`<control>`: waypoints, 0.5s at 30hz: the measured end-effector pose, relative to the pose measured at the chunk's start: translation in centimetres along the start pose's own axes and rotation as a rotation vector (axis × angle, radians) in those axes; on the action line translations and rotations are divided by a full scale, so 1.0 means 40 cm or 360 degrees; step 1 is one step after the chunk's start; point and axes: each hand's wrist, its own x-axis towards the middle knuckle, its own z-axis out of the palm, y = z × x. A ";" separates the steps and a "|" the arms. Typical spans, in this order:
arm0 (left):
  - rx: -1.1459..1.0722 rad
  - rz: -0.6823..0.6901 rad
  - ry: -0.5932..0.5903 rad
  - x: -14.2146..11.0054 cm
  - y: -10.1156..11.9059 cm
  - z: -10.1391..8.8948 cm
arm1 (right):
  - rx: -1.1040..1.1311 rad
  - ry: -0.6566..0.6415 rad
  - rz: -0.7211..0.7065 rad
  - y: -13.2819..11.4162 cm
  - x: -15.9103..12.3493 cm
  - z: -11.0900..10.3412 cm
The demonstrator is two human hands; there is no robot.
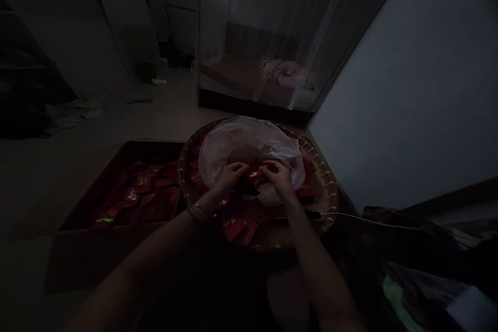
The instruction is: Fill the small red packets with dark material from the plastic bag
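Both hands are over a round woven basket (330, 187), in front of a clear plastic bag (249, 132) that stands open inside it. Between them is a small red packet (254, 173) with gold lettering. My left hand (232, 174) pinches its left side, thumb and fingertips pressed together. On the other side my right hand (277, 175) grips the packet's right edge. More red packets (233, 225) lie in the basket below my wrists. A dark-handled tool (311, 215) with a white cord rests near my right forearm; its kind is unclear in the dim light.
A cardboard box (78, 238) full of red packets stands left of the basket. Behind is a bed under a sheer net (268, 26). A pale wall (420, 88) rises at the right, with cloth and clutter (400, 290) below. The white cord (369, 219) runs rightward.
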 end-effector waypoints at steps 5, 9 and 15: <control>-0.0032 -0.0007 -0.0121 -0.014 0.001 0.009 | -0.0028 0.0057 0.0005 0.025 -0.005 0.003; 0.0038 -0.0044 -0.0329 -0.017 -0.014 0.002 | -0.0056 0.0008 -0.0060 0.034 -0.010 -0.001; 0.0177 -0.0020 -0.0318 -0.002 -0.025 -0.011 | 0.0088 0.0050 -0.0162 0.031 -0.018 0.001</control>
